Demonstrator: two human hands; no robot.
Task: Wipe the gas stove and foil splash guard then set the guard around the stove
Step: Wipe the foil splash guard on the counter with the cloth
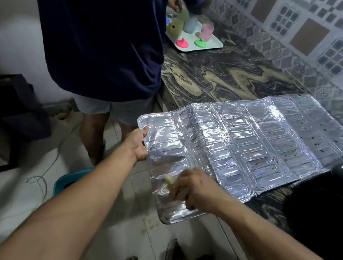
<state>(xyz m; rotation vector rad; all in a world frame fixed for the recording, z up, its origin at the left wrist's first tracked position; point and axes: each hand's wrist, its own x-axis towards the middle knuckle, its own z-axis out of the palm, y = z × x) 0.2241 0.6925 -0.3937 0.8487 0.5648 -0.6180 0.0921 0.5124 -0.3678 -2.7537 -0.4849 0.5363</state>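
The foil splash guard [251, 144] lies unfolded, its long axis running from the wall-side counter [216, 77] out past the counter edge, the near end hanging over the floor. The left hand [137, 145] grips that overhanging corner. The right hand [193, 188] clutches a pale cloth [170, 182] against the foil.

Marbled stone counter [227, 76] carried foil splash guard [262, 141] lying flat, its near end overhanging the edge; white tray [211, 45] at far end; black stove [340, 193] at right, on guard's edge.
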